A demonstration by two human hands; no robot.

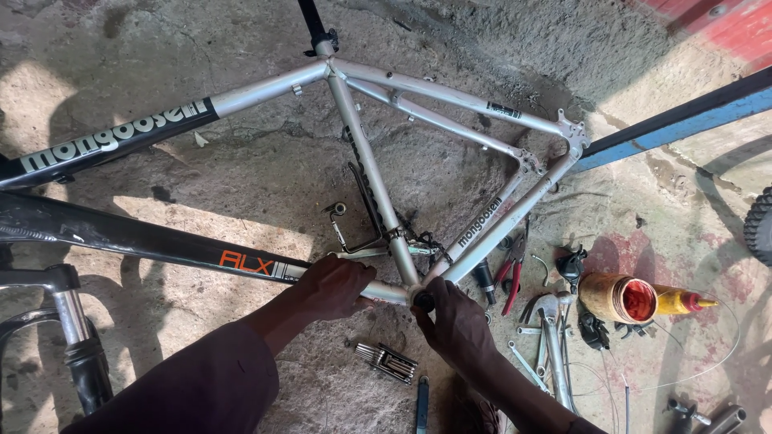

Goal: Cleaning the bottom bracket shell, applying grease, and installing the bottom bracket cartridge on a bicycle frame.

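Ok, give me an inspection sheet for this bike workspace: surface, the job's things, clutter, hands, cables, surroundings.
Surface: rough grey concrete floor, red stains at right.
Job's things: silver and black bicycle frame lying flat.
Clutter: red-handled pliers, folding hex-key set, spanners, open tin of red grease, yellow squeeze bottle.
Hands: left hand grips the frame's lower tube; right hand covers the bottom bracket end.
Cables: thin wire looping at right.
Surroundings: suspension fork at left, blue bar, tyre edge.

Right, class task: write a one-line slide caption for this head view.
Both hands, left and right, at a silver bicycle frame's bottom joint, tools scattered alongside.
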